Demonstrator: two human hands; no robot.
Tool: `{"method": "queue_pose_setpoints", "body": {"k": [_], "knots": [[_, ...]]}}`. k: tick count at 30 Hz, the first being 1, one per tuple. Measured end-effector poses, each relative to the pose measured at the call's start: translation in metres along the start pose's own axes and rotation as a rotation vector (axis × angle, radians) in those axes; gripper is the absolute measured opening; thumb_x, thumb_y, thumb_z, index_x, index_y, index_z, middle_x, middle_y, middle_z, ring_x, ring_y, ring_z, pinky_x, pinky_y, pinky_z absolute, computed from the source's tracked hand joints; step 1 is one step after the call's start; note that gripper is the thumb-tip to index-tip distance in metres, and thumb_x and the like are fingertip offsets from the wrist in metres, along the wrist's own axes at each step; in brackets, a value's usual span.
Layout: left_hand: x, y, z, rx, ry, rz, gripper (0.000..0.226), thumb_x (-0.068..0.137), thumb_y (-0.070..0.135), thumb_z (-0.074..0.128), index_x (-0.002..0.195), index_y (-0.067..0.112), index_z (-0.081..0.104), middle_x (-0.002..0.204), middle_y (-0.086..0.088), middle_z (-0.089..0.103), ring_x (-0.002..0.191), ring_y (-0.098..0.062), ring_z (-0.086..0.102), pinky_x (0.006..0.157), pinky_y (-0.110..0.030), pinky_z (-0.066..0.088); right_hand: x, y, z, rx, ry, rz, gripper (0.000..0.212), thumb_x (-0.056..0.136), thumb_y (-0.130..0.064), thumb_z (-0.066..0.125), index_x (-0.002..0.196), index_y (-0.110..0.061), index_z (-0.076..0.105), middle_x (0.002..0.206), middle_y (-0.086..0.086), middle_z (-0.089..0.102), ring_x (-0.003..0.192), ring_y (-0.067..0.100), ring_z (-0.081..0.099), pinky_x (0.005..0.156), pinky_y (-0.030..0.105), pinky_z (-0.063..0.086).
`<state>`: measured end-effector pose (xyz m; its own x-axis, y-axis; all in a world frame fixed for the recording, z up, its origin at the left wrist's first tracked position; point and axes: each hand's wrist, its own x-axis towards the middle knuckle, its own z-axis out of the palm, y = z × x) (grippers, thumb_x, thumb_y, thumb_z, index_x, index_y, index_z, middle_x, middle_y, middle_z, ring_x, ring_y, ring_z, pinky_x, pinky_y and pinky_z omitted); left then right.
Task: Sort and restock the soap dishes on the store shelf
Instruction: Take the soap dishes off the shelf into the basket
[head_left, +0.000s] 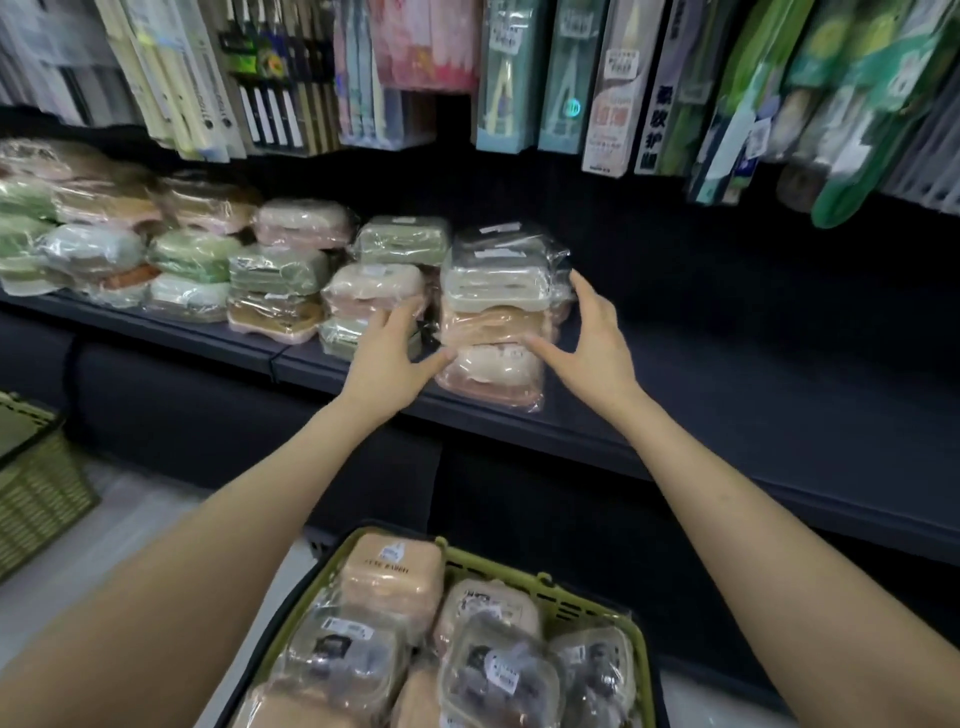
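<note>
A stack of plastic-wrapped soap dishes (496, 312), pale green on top, tan and pink below, stands on the dark shelf (675, 415). My left hand (387, 358) is spread open at the stack's left side, its thumb near the bottom dish and its fingers touching a beige dish (371, 283) in the neighbouring stack. At the stack's right side my right hand (592, 343) is open too, fingers by the top edge, thumb toward the middle dish. Neither hand grips anything.
More wrapped soap dishes (197, 249) in green, pink and brown fill the shelf's left part. A green basket (571, 597) below me holds several wrapped dishes. Another green basket (36, 478) sits at the left. Packaged goods (608, 104) hang above the shelf.
</note>
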<state>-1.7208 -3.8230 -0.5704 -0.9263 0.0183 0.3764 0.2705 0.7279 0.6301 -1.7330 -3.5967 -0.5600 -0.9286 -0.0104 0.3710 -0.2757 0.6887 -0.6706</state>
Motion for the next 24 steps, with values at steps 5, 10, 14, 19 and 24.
{"method": "queue_pose_setpoints", "body": {"k": [5, 10, 14, 19, 24], "knots": [[0.050, -0.013, 0.025, -0.126, -0.035, -0.096, 0.093, 0.079, 0.037, 0.076, 0.152, 0.020, 0.020, 0.151, -0.005, 0.032, 0.136, -0.020, 0.035, 0.106, -0.031, 0.031, 0.071, 0.003, 0.008, -0.010, -0.089, -0.017, 0.097, 0.078, -0.056, 0.070, 0.153, -0.036, 0.013, 0.162, 0.012, 0.006, 0.148, 0.027, 0.014, 0.117, 0.041, 0.022], [0.071, -0.020, 0.042, 0.024, -0.028, -0.025, 0.112, 0.059, 0.068, 0.071, 0.149, 0.022, 0.024, 0.138, 0.001, 0.051, 0.126, -0.023, 0.046, 0.104, -0.046, 0.040, 0.107, 0.010, 0.020, 0.025, -0.220, -0.105, 0.088, 0.072, -0.057, 0.075, 0.147, -0.040, 0.033, 0.160, -0.001, 0.019, 0.146, 0.016, 0.019, 0.119, 0.039, 0.022], [0.081, -0.022, 0.051, -0.014, -0.024, -0.062, 0.117, 0.058, 0.063, 0.078, 0.150, 0.018, 0.023, 0.146, 0.000, 0.043, 0.134, -0.023, 0.038, 0.110, -0.045, 0.034, 0.110, 0.019, 0.023, 0.105, -0.144, -0.127, 0.074, 0.073, -0.047, 0.078, 0.139, -0.031, 0.049, 0.148, -0.002, 0.038, 0.137, 0.012, 0.036, 0.116, 0.037, 0.029], [0.090, -0.018, 0.056, -0.057, -0.092, -0.058, 0.119, 0.066, 0.048, 0.082, 0.154, 0.016, 0.008, 0.156, -0.003, 0.027, 0.143, -0.023, 0.026, 0.115, -0.042, 0.026, 0.090, 0.039, 0.010, 0.206, 0.033, -0.053, 0.065, 0.075, -0.041, 0.079, 0.134, -0.030, 0.054, 0.148, 0.002, 0.039, 0.137, 0.014, 0.037, 0.114, 0.041, 0.033], [0.099, -0.016, 0.058, 0.038, -0.173, 0.013, 0.107, 0.068, 0.050, 0.081, 0.152, 0.025, 0.020, 0.158, -0.009, 0.021, 0.145, -0.026, 0.020, 0.117, -0.046, 0.019, 0.042, 0.061, -0.016, 0.207, 0.213, 0.024, 0.060, 0.079, -0.038, 0.077, 0.134, -0.030, 0.053, 0.145, 0.000, 0.042, 0.133, 0.013, 0.042, 0.111, 0.041, 0.037]]}}
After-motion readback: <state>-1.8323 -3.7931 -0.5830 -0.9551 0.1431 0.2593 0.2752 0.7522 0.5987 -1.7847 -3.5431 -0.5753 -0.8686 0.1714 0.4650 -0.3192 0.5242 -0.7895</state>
